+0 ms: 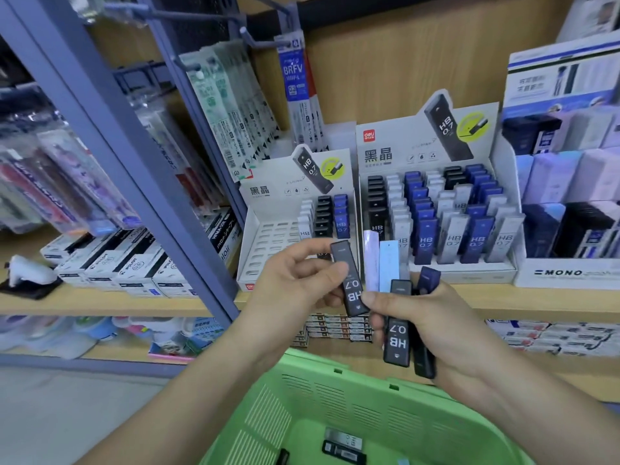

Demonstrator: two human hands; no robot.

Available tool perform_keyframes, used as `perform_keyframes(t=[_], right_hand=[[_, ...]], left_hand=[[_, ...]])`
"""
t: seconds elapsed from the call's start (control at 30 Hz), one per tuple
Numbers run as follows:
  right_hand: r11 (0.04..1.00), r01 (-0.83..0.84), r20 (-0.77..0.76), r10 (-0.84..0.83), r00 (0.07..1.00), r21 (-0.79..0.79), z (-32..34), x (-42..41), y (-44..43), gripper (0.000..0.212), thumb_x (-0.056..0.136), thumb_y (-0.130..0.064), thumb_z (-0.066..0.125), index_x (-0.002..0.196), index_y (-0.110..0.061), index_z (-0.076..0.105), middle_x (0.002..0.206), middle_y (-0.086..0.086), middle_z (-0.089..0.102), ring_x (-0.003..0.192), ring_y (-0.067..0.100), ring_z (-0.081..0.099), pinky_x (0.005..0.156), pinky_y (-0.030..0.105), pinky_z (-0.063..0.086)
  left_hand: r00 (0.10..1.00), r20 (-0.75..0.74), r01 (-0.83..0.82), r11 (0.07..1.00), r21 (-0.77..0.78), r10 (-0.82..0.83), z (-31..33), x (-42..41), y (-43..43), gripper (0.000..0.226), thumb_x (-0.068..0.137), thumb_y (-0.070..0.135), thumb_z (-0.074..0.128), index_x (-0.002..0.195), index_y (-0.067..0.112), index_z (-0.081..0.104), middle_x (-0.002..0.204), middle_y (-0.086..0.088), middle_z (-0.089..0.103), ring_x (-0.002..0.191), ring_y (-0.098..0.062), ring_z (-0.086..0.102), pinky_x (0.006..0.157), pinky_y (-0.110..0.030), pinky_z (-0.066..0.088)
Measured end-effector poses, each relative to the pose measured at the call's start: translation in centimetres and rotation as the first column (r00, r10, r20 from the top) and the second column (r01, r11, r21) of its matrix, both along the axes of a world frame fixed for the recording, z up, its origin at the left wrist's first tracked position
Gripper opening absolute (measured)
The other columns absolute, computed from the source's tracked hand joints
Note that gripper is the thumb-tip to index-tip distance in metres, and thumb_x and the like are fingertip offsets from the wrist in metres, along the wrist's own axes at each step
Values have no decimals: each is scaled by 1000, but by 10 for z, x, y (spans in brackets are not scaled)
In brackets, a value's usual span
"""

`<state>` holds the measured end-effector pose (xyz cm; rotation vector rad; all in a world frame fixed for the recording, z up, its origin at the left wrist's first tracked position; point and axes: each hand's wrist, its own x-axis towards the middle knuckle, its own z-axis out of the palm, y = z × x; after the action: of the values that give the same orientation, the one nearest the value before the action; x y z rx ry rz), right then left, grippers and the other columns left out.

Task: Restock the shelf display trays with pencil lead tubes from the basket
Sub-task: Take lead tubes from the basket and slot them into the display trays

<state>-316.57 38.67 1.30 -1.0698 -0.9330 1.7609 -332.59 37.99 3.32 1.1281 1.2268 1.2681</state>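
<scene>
Left grip (pixel 295 280) pinches, fingers curled; right grip (pixel 439 320) clenched, thumb forward; forearms converge.

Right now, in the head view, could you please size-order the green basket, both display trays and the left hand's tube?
Green basket, though nearness inflates it
Fuller display tray
Emptier display tray
Black HB 0.7 lead tube
</scene>
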Motion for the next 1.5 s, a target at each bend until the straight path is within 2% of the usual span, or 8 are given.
perform_keyframes(t=[0.2, 0.33, 0.47, 0.63, 0.83, 1.03, 1.37, 1.5], right_hand=[[1000, 21, -49, -22, 999, -22, -3, -11, 0, 9, 75, 1, 75, 74, -7, 73, 61, 12, 60, 48, 16, 53, 48, 28, 49], [999, 36, -19, -37, 999, -36, -5, -11, 1, 6, 75, -1, 76, 76, -5, 72, 73, 15, 68, 49, 15, 57, 53, 28, 51], [998, 32, -3, -32, 999, -49, -6, -9, 3, 9, 75, -1, 76, 83, 0, 71, 78, 15, 70, 48, 14, 56, 47, 25, 50], [999, -3, 19, 3, 1000, -47, -7, -9, 3, 32, 64, -8, 78, 90, 7, 69, 74, 14, 70, 48, 15, 56, 46, 26, 49], [998, -14, 33, 16, 999, -69, -8, -3, 6, 31, 66, -8, 77, 91, 9, 70, 65, 12, 65, 47, 16, 55, 44, 25, 47], [996, -51, 28, 53, 998, -74, -10, -4, 7, 23, 67, -9, 77, 86, 4, 72, 73, 15, 69, 49, 16, 54, 45, 24, 48], [993, -57, -26, 54, 998, -101, -11, -2, 7, 28, 67, -9, 75, 92, 3, 71, 83, 16, 73, 51, 15, 56, 47, 26, 51], [990, -54, -50, 48, 998, -128, -9, -3, 6, 32, 62, -11, 76, 91, 1, 72, 81, 15, 73, 52, 15, 58, 47, 25, 52]], left_hand=[[972, -196, 138, 990, 12, -133, 1, 3, -11, 33, 90, 4, 60, 117, 23, 63, 94, -6, 67, 86, -22, 68, 79, -34, 57], [957, -276, -61, 994, 93, 85, 23, -20, -2, 32, 94, -3, 50, 119, 14, 62, 92, -11, 58, 67, -17, 69, 65, -23, 57], [602, -665, -328, 896, 300, 443, 40, -68, 40, 15, 90, 13, 64, 103, 19, 68, 85, 1, 69, 70, -8, 67, 72, -22, 54], [393, -823, -279, 906, 319, 411, 23, -79, 87, 11, 88, 12, 66, 94, 20, 69, 96, 0, 69, 86, -13, 62, 68, -14, 40], [383, -787, -176, 875, 452, 483, 28, -72, 58, 23, 94, 3, 55, 109, 14, 68, 107, 3, 64, 89, -5, 53, 74, -5, 34], [618, -702, -129, 927, 353, 354, 14, -61, 32, 21, 83, 11, 73, 91, 30, 66, 85, 12, 66, 82, -1, 59, 75, -8, 47], [473, -834, 144, 909, 392, 285, -5, -53, 46, 23, 89, 9, 65, 107, 19, 74, 99, 10, 68, 94, -4, 62, 89, -14, 46], [432, -838, 173, 882, 439, 333, -2, -48, 55, 21, 87, 2, 66, 103, 13, 75, 88, 8, 60, 77, -7, 55, 76, -4, 40]])
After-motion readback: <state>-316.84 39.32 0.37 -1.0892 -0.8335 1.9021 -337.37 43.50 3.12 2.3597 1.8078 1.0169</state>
